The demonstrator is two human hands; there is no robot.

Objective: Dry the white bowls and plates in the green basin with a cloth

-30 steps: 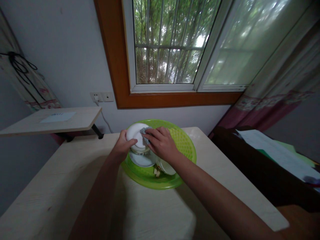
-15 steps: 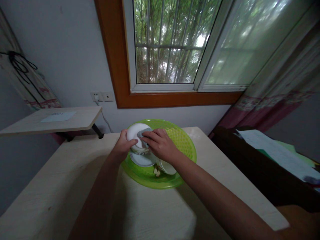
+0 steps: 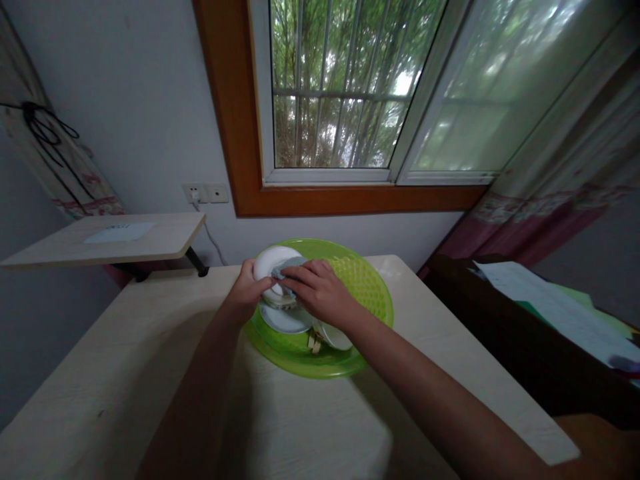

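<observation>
Your right hand (image 3: pixel 320 293) has slid its grey cloth (image 3: pixel 284 270) leftward across the white bowl (image 3: pixel 270 263), fingers closed on the cloth. Your left hand (image 3: pixel 247 290) grips the bowl above the green basin (image 3: pixel 373 293) on the worktop (image 3: pixel 125 360); the basin holds more white dishes (image 3: pixel 285 320). No writing is readable.

Basin (image 3: pixel 373 293) on table (image 3: pixel 150 347) w/ dishes (image 3: pixel 286 319) inside; shelf (image 3: pixel 100 240) far left, window (image 3: pixel 330 87) behind.
</observation>
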